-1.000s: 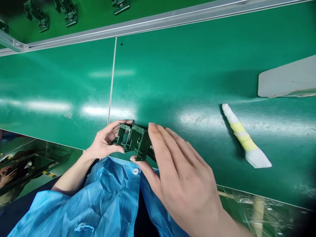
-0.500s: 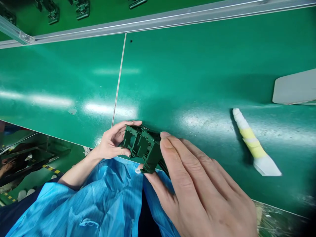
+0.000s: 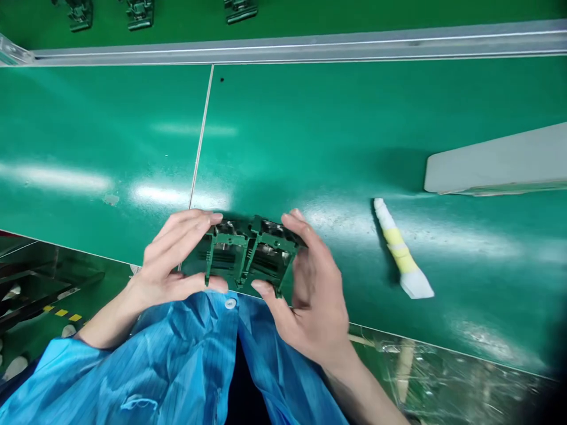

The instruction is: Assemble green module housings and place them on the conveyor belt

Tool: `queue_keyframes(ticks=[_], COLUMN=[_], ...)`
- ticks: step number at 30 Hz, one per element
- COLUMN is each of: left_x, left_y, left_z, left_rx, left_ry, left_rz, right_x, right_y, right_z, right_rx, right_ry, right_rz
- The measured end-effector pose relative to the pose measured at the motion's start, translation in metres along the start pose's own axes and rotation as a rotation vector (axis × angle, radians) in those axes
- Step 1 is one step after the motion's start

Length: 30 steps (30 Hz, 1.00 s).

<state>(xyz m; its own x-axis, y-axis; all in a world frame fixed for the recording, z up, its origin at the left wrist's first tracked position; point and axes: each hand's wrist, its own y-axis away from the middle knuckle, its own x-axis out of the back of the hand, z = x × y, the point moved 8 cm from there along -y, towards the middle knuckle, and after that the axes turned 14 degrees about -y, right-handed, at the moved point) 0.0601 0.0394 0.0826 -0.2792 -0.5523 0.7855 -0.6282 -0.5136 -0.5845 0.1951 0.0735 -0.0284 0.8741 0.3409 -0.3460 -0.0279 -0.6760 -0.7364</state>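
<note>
A dark plastic housing (image 3: 248,243) with two open, frame-like bays side by side is held just above the near edge of the green table. My left hand (image 3: 170,254) grips its left side, fingers at the upper edge and thumb at the lower edge. On the other side, my right hand (image 3: 316,289) holds the right bay between fingers and thumb. The bays face up towards me, and dark inner parts show faintly through blur. Whether the two bays are one piece or two cannot be made out.
A slim object wrapped in white and yellow (image 3: 401,251) lies to the right. Beyond it, a pale grey box-like thing (image 3: 496,159) reaches in from the right edge. Several dark parts (image 3: 140,13) sit behind the metal rail (image 3: 283,48) at the back.
My right hand has drawn back from in front of the camera to the housing's right side. The housing has turned so both bays face me more squarely. The view has shifted right.
</note>
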Motion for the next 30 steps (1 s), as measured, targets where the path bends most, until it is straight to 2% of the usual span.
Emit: queue_keyframes(ticks=[3, 6, 9, 12, 23, 27, 30], left_x=[0.011, 0.012, 0.013, 0.013, 0.007, -0.007, -0.026], left_y=[-0.012, -0.019, -0.02, -0.017, -0.008, 0.006, 0.02], left_z=[0.023, 0.038, 0.045, 0.043, 0.024, -0.003, -0.022], left_rx=[-0.052, -0.017, -0.002, 0.0, 0.046, 0.216, 0.353], left_ry=[-0.166, -0.248, -0.257, -0.23, -0.073, 0.164, 0.415], left_rz=[-0.01, -0.09, -0.12, -0.117, -0.079, -0.114, -0.158], right_x=[-0.007, -0.018, -0.024, -0.023, -0.017, -0.009, -0.008], right_y=[0.01, 0.019, 0.026, 0.028, 0.024, 0.02, 0.015], right_z=[0.02, 0.034, 0.042, 0.043, 0.03, 0.015, -0.006], right_rx=[-0.113, -0.251, -0.347, -0.362, -0.167, -0.073, 0.014], right_ry=[-0.366, -0.675, -0.817, -0.842, -0.43, -0.115, 0.179], right_rz=[0.037, 0.068, 0.107, 0.118, -0.002, 0.045, 0.007])
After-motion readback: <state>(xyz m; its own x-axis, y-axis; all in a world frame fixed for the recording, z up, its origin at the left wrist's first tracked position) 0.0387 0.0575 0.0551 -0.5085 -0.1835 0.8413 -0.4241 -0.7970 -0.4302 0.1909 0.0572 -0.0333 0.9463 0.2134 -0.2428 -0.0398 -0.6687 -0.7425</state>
